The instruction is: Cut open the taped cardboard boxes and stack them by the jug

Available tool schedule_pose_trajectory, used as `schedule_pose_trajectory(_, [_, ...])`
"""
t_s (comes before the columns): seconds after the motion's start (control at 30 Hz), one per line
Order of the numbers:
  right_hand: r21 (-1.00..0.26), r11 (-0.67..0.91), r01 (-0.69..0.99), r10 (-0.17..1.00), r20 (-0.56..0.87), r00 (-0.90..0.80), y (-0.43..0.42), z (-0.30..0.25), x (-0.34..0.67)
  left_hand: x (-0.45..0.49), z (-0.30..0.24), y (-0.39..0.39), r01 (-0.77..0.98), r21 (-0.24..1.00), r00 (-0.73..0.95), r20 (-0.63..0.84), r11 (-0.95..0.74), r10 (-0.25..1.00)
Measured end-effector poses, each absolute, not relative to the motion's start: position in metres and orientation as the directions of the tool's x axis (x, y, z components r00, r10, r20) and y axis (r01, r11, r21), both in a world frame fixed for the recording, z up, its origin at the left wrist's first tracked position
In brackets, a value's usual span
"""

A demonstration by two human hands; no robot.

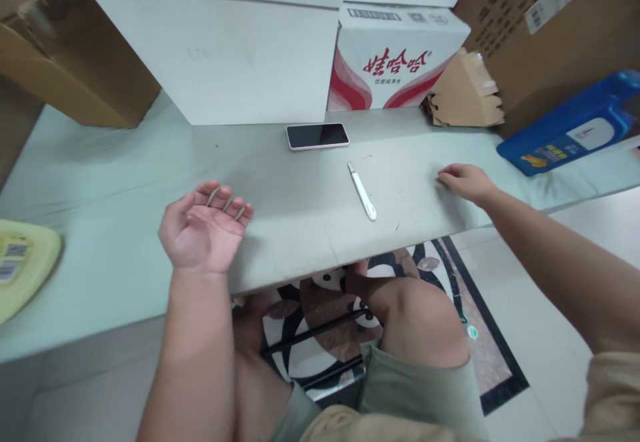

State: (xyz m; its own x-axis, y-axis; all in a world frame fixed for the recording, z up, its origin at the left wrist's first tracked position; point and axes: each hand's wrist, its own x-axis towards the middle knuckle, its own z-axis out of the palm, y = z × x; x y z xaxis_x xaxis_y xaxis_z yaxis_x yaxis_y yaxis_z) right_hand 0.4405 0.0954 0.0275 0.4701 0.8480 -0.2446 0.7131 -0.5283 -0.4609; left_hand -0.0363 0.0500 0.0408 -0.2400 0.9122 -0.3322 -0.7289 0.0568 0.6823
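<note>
My left hand (207,229) is held palm up above the front of the table, fingers loosely curled and apart, nothing in it. On the right, my right hand (465,182) rests on the tabletop with its fingers drawn together; no object shows in it. Between the two hands lies a slim white craft knife (363,192), shaped like a scalpel, its narrow tip pointing away from me. Behind it a smartphone (317,136) with a dark screen lies flat against the foot of a white box (250,62). Neither hand touches the knife or the phone.
A red-and-white carton (395,62) stands at the back. Brown cardboard boxes (90,62) rise on the left. Folded cardboard (465,92) and a blue bottle (570,125) are at the right. A yellow-green container (27,262) is at far left. My knees are below the table edge.
</note>
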Motion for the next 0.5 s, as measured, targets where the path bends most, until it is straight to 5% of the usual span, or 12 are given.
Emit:
schedule_pose_trajectory(0.27, [-0.002,-0.423,0.906,0.885,-0.217,0.413,0.157,0.021,0.472,-0.042,0.040,0.047,-0.679,0.734,-0.338,-0.339,0.022,0.878])
schedule_pose_trajectory(0.5, [0.112,-0.396,0.911,0.886,-0.215,0.412,0.236,0.027,0.498,-0.041,0.031,0.069,-0.627,0.776,-0.274,-0.302,0.069,0.913])
